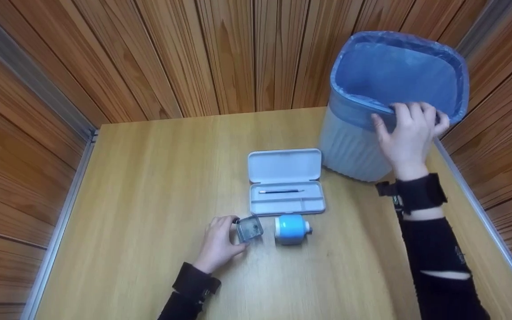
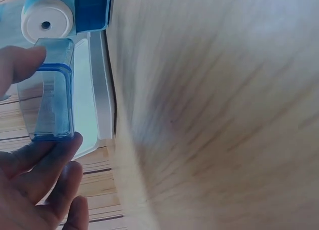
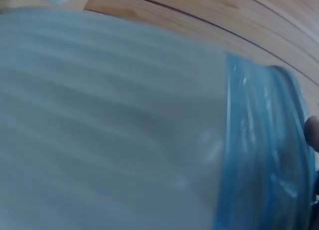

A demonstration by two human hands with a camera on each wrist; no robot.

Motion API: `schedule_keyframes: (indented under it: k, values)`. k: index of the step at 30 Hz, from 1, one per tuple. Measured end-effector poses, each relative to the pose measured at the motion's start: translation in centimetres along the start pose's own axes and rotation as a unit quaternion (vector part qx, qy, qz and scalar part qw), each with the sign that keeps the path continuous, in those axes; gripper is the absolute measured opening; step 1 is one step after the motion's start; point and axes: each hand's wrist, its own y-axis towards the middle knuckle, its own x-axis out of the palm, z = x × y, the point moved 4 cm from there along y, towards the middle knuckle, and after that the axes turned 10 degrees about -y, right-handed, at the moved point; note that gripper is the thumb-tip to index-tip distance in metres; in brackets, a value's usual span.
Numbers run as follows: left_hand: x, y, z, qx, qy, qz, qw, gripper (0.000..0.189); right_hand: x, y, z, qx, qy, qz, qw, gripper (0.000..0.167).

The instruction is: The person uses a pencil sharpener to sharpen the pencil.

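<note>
My left hand (image 1: 217,244) pinches a small clear plastic shavings drawer (image 1: 250,229) between thumb and fingers, just above the table. In the left wrist view, the see-through drawer (image 2: 50,100) shows bluish edges. Dark bits lie inside it. Close on its right is a blue and white pencil sharpener (image 1: 291,229), its round white face (image 2: 47,23) with a hole turned to the left wrist camera. My right hand (image 1: 409,135) grips the near rim of a pale ribbed trash bin (image 1: 354,142), fingers curled over the edge. A blue bag (image 1: 398,66) lines the bin.
Behind the sharpener lies an open pale pencil case (image 1: 285,166) with a dark pencil (image 1: 281,191) in its tray. The bin stands at the back right corner of the wooden table (image 1: 140,191). Wood-plank walls (image 1: 229,53) enclose the back and sides.
</note>
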Motion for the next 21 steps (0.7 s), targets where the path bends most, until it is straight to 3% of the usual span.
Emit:
schedule_keyframes:
  k: [7, 13, 21]
  values:
    - [0.3, 0.0, -0.3, 0.007, 0.010, -0.002, 0.9999, 0.065, -0.2, 0.7, 3.4, -0.018, -0.040, -0.025, 0.9987, 0.051]
    - [-0.3, 0.3, -0.2, 0.004, 0.001, 0.007, 1.0000, 0.065, -1.3, 0.7, 5.5, -0.043, -0.007, -0.017, 0.9989, 0.046]
    - [-1.2, 0.6, 0.0, -0.017, -0.003, 0.006, 0.9998, 0.063, -2.7, -1.2, 5.1, -0.074, 0.027, 0.041, 0.9960, 0.089]
